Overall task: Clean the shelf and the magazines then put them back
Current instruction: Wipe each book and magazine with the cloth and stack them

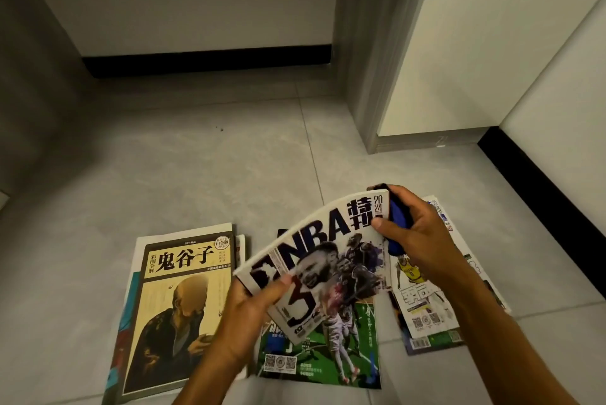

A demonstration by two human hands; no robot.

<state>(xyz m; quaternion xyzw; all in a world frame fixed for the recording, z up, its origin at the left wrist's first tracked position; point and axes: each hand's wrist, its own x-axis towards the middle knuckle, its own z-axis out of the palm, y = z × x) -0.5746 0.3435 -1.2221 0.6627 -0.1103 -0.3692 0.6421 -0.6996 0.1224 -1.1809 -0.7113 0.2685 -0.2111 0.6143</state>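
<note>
Two hands lift the magazine (319,260) above the floor (196,175), left hand (252,303) pinching its corner, right hand (416,234) gripping a blue cloth (398,217) against it; the bowed cover could crease.

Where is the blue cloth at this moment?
In the head view, right of centre: the right hand grips the blue cloth against the top corner of the lifted NBA magazine.
</note>
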